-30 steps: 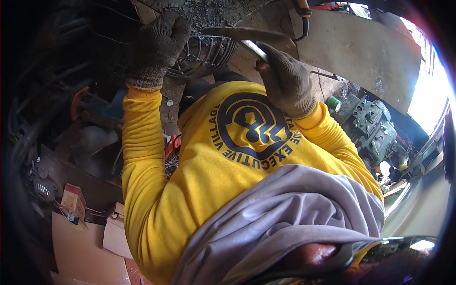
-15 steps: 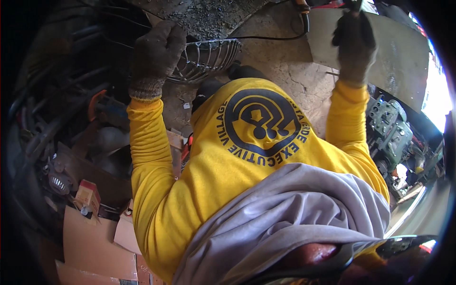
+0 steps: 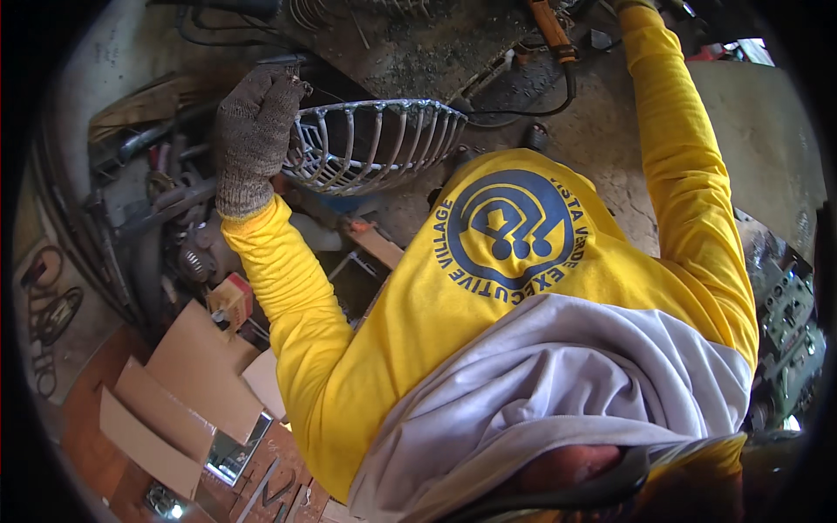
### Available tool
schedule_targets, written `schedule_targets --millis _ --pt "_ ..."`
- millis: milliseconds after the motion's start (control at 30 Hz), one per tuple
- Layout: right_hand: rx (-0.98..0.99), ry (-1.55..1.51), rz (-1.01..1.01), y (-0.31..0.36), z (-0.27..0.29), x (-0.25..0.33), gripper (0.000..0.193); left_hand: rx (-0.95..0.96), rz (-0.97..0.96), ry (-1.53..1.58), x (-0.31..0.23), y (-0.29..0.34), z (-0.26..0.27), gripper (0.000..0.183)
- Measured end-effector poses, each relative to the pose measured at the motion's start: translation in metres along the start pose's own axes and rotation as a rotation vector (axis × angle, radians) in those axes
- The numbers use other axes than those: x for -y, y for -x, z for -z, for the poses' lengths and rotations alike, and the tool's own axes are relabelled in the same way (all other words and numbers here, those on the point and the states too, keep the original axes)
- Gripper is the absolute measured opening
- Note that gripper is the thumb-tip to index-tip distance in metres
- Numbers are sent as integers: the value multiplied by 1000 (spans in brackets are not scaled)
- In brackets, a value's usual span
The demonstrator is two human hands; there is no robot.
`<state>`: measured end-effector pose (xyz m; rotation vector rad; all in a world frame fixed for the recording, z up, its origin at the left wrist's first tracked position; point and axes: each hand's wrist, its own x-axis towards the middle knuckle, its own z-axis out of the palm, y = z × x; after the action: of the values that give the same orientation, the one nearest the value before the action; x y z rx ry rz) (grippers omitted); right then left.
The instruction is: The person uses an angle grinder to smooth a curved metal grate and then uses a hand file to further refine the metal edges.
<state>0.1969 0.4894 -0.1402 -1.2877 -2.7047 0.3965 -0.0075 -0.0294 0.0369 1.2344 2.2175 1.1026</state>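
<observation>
My left hand [image 3: 253,131], in a brown knitted work glove, is closed at the left end of a curved basket of welded metal rods [image 3: 379,148]. The fingertips are partly hidden, but the basket's rim meets the glove there. The basket hangs out to the right of the glove, its bent ribs showing. My right arm stretches up to the top edge, where only a bit of the right hand's glove [image 3: 635,4] shows; its fingers are out of view. Between the arms lies an orange-handled tool [image 3: 551,30] with a black cable, on or beside a dark, grit-covered surface [image 3: 410,65].
Cardboard sheets [image 3: 196,375] and a small box [image 3: 230,301] lie at the lower left. Metal parts and rods [image 3: 196,253] crowd the left side. A pale sheet [image 3: 741,122] stands at the right, with a greenish metal machine part [image 3: 789,322] below it.
My right hand has moved up, almost out of the picture. The view has shifted, showing more of the basket and the left side. My left hand stays closed at the basket.
</observation>
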Motion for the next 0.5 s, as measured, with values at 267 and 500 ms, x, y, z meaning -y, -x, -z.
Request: schedule_targets --millis 267,500 --pt "-338 26 137 11 -29 37 43 76 -149 -246 -24 -55 21 31" --pt "-415 -624 122 178 59 118 46 295 -134 -439 -23 -108 7 30"
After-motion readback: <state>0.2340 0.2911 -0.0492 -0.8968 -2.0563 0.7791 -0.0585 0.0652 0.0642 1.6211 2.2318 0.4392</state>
